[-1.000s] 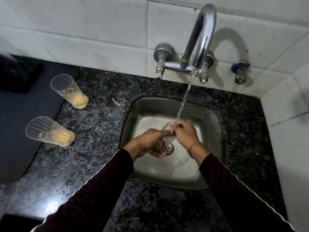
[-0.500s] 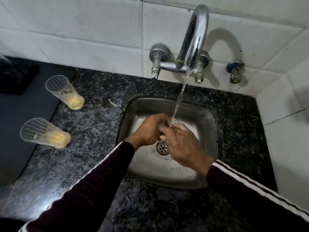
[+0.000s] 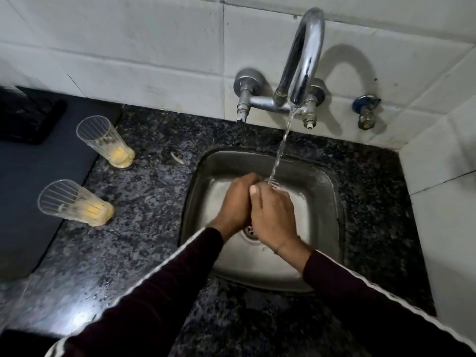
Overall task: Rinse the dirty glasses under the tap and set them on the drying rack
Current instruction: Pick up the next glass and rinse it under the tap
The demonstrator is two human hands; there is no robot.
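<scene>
While the two dark sleeves (image 3: pixel 159 292) reach in from the near edge of the speckled counter (image 3: pixel 144 228), both hands meet over the middle of the steel sink (image 3: pixel 322 253), just above the drain (image 3: pixel 250 231). The left hand (image 3: pixel 235 202) and the right hand (image 3: pixel 273 217) are pressed side by side, fingers curled round one glass (image 3: pixel 273 183); only its ribbed rim shows past the knuckles, so exactly how each finger sits on it I cannot tell. The stream of water (image 3: pixel 282 148) falls right onto that rim.

To rinse well, I judge the mouth should stay tilted toward the stream so water runs inside, and the glass should be turned in the palms so every side is washed. A wet glass is slippery, so a firm two-handed hold low over the basin seems wise.

Further left on the counter stand two more glasses with yellow dregs at the bottom: the nearer dirty glass (image 3: pixel 74 202) and the farther dirty glass (image 3: pixel 105 141), both untouched beside a dark mat (image 3: pixel 33 181). At the back, the tap (image 3: pixel 304 57) comes off the tiled wall (image 3: pixel 154 47). No drying rack is in view.
</scene>
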